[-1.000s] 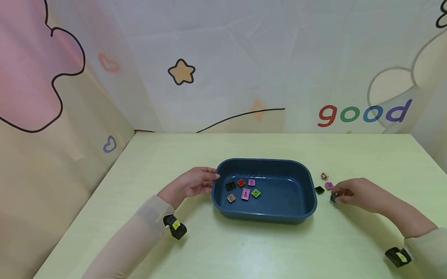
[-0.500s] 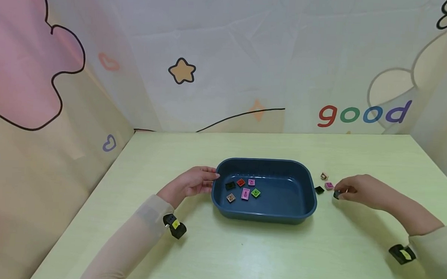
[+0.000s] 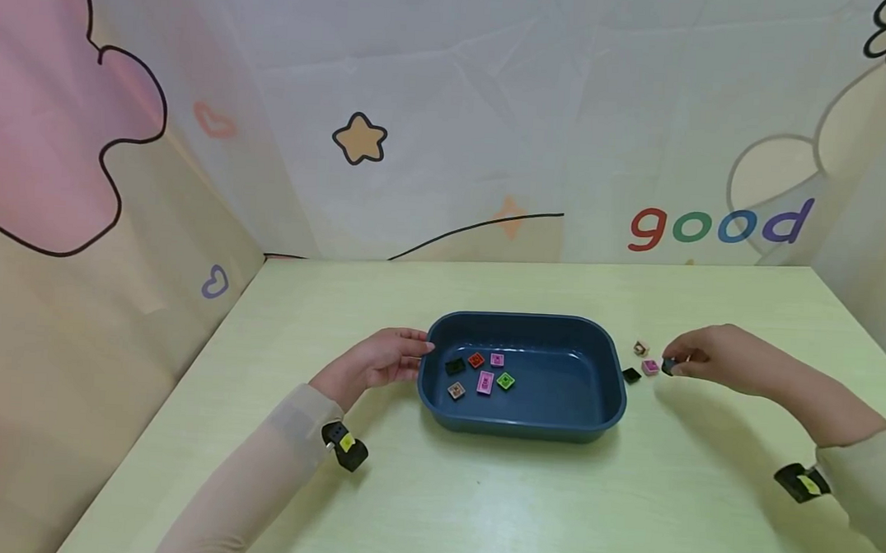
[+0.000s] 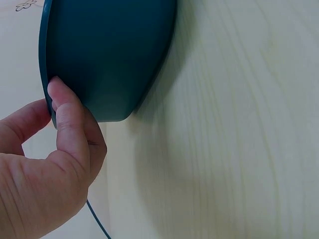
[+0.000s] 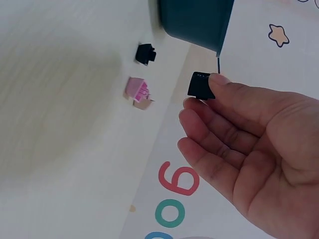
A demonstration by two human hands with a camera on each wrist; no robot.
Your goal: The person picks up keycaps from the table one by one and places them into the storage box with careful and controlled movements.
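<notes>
A dark blue tray (image 3: pixel 556 397) stands mid-table. My left hand (image 3: pixel 380 360) grips its left end, thumb and fingers pinching the rim, as the left wrist view shows. Right of the tray, my right hand (image 3: pixel 732 359) pinches a black keycap (image 5: pixel 200 85) between thumb and fingertips, raised off the table. Near it lie a black keycap (image 3: pixel 632 375), a pink keycap (image 3: pixel 650 367) and a beige keycap (image 3: pixel 640 349). In the tray's left half are several keycaps, among them a red one (image 3: pixel 476 360), a green one (image 3: pixel 506 381) and a longer pink one (image 3: pixel 485 383).
The pale wood-grain table (image 3: pixel 477 509) ends at a printed cloth backdrop (image 3: pixel 456 145) behind and on both sides. Each wrist wears a small black camera, one at the left sleeve (image 3: pixel 280 443) and one at the right sleeve (image 3: pixel 860 484).
My right hand has lifted the black keycap up from the table, moving slightly toward the back. The left hand keeps its grip on the tray, which stays in place.
</notes>
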